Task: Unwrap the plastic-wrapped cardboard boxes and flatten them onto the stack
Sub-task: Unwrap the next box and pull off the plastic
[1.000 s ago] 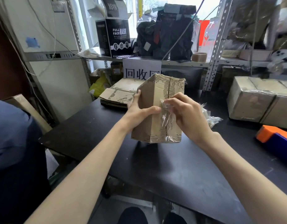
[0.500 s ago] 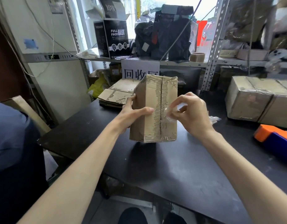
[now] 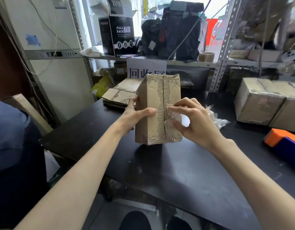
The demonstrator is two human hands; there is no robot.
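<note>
Over the surface [image 3: 185, 171], a cardboard box [image 3: 151, 100] is gripped by the left hand [image 3: 133, 117]. Plastic wrap [image 3: 174, 116] is pinched by the right hand [image 3: 198, 123].

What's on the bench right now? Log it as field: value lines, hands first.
left hand: grips cardboard box, thumb across its front
right hand: pinches plastic wrap at the front seam
cardboard box: upright on black table
flattened stack: behind the box, to its left
wrapped boxes: far right, not yet unwrapped
loose plastic: on the table behind the right hand
</note>
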